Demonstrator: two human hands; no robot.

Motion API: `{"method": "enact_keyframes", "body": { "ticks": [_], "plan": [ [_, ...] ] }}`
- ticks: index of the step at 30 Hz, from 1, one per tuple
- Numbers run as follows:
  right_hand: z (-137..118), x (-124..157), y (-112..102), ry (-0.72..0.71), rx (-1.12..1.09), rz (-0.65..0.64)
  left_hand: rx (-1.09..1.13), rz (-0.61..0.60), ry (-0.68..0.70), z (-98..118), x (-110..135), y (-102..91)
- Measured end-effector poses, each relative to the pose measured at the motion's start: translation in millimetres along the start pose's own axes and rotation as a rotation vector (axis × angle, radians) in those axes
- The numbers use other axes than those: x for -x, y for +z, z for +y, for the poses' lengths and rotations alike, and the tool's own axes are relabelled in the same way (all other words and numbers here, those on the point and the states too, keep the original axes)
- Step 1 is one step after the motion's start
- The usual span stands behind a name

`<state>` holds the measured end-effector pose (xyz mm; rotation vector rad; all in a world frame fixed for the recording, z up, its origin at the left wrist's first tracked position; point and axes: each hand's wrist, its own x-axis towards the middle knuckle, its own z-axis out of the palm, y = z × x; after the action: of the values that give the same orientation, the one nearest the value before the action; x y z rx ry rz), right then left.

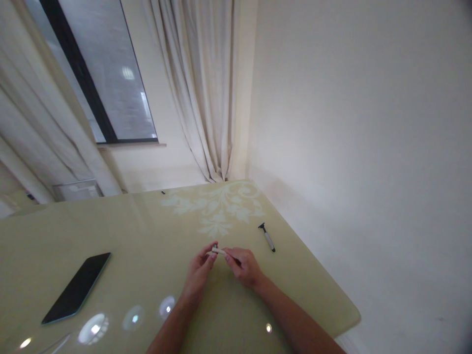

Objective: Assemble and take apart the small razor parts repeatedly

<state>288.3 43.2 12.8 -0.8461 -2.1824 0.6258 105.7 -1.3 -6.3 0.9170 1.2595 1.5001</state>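
In front of me, both hands meet over the table at a small pale stick-like object (219,251). A little dark, greenish piece sits at its left end, too small to make out. The thumb and fingers of my left hand (198,275) pinch that left end. My right hand (246,266) grips the other end, and a dark bit shows under its fingers. Fingers cover much of the object, so I cannot tell its kind. A razor (268,238) with a black head and grey handle lies beyond my right hand, untouched.
The glossy greenish table (147,236) reflects several lights and bears a pale floral pattern. A black tablet-like slab (77,289) lies at left. Near the far edge is a small dark item (163,192). A white wall (350,147) borders the right side; curtains (206,88) hang behind.
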Motion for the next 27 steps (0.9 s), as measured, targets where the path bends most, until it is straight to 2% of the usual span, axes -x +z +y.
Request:
{"method": "enact_keyframes", "body": {
  "ticks": [4,9,16,20,24,27],
  "plan": [
    [4.9,1.8,3.8,0.072,0.133,0.099,0.004,-0.007,-0.034,-1.6,1.0,2.0],
    [0.7,5.8,10.5,-0.008,0.148,0.038,0.086,0.008,-0.037,2.9,0.6,3.7],
    [6.6,2.2,10.3,0.113,0.2,0.106,0.051,0.026,-0.054,5.1,3.2,7.2],
    [5.2,4.0,7.6,0.079,0.164,0.074,0.054,-0.01,-0.057,3.4,1.2,4.8],
    [3.6,5.1,5.4,-0.026,0.027,0.003,0.084,-0.007,-0.049,2.7,-1.0,3.6],
    [7.1,3.8,5.1,-0.025,0.009,0.03,0.115,-0.004,-0.054,0.7,-0.7,5.6]
  ]
}}
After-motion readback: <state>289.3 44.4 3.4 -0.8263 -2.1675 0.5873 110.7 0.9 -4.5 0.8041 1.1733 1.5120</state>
